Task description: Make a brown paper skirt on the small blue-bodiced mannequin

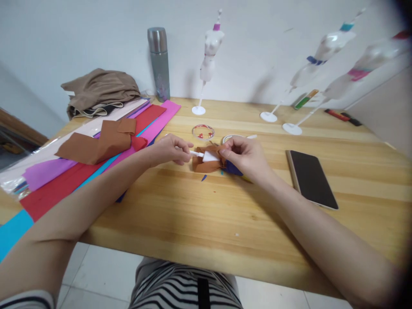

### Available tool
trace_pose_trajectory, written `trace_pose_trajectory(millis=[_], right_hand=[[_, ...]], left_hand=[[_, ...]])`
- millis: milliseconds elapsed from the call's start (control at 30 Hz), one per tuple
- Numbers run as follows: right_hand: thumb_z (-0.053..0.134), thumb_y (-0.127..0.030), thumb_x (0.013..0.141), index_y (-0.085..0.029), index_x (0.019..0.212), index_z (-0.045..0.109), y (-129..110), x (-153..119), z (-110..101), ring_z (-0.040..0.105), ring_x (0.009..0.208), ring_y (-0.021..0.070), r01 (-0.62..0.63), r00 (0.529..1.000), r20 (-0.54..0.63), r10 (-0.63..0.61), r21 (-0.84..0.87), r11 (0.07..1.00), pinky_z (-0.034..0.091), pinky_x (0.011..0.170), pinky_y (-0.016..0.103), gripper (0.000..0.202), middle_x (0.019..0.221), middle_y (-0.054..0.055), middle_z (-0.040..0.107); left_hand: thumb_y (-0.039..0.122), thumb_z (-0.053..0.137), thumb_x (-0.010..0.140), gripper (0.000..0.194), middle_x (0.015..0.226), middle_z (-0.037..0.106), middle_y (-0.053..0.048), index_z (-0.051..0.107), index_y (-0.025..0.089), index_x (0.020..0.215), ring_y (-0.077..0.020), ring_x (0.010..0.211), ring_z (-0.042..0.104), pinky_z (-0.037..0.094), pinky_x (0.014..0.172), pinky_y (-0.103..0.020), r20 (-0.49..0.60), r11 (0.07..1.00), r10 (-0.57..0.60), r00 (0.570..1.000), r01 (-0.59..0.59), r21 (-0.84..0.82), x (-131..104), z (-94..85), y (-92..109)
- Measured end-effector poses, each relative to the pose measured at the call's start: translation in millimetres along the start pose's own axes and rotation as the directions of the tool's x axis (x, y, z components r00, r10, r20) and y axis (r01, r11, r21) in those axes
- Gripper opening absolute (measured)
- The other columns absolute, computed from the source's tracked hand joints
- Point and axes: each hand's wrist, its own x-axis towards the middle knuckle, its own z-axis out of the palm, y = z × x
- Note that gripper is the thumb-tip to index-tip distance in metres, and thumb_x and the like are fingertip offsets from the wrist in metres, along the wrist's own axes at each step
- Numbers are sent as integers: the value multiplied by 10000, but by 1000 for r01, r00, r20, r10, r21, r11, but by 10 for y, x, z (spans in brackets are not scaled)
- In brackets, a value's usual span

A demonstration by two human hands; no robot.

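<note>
A small white dress form (210,156) lies on its side at the middle of the table, its lower end and stem pointing left. Brown crepe paper (206,166) wraps loosely around it, with a dark blue piece (233,168) at its right. My left hand (172,150) is closed, its fingertips at the thin white stem. With thumb and forefinger, my right hand (246,156) pinches the brown crepe paper at the form's middle. The form's right part is hidden behind that hand.
Coloured crepe sheets (151,118) and folded brown cloth (103,90) lie left. A flask (159,64) and a standing dress form (207,56) are behind, two more (309,68) at right. A tape roll (203,132) lies beyond my hands, a phone (312,179) to the right.
</note>
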Motion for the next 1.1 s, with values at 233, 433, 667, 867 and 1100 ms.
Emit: trace_pose_trajectory(millis=[233, 433, 667, 867, 1100], right_hand=[[788, -378, 812, -267, 683, 604, -20, -55, -13, 592, 606, 215, 84, 996, -23, -87, -107, 991, 459, 565, 351, 251, 625, 24, 644], [755, -322, 801, -249, 681, 614, -113, -97, -22, 588, 610, 206, 72, 997, -3, -73, -162, 984, 456, 583, 348, 199, 634, 31, 656], [710, -254, 751, -238, 670, 607, -174, -90, -24, 613, 563, 193, -4, 1000, 18, 5, -69, 998, 466, 568, 341, 132, 601, 24, 670], [742, -268, 755, -238, 663, 610, -129, -62, -44, 601, 555, 179, 34, 999, 18, -33, -67, 997, 463, 552, 324, 164, 588, 10, 665], [700, -249, 770, -229, 661, 600, -141, -68, -42, 583, 537, 163, 43, 999, 12, -43, -77, 996, 442, 547, 311, 150, 576, 12, 659]], left_hand=[[199, 719, 731, 123, 776, 693, -53, 684, 147, 625, -137, 755, 624, 449, 633, -235, -293, 941, 262, 920, -175, 291, -194, 67, 69], [238, 691, 801, 167, 632, 622, -4, 720, 141, 667, -99, 617, 515, 387, 572, -227, -138, 933, 358, 924, -346, 102, -517, 425, 220], [203, 661, 799, 162, 528, 536, 48, 717, 147, 657, -60, 498, 416, 317, 497, -203, -57, 979, 155, 986, -162, -126, -398, 814, 144], [230, 674, 818, 145, 466, 483, 82, 698, 151, 699, -51, 387, 367, 263, 419, -199, -37, 975, -4, 999, -4, -222, -317, 877, 39], [151, 651, 826, 224, 426, 463, 83, 644, 151, 602, -43, 403, 362, 255, 457, -198, -72, 987, -13, 997, 2, -160, -230, 871, 184]])
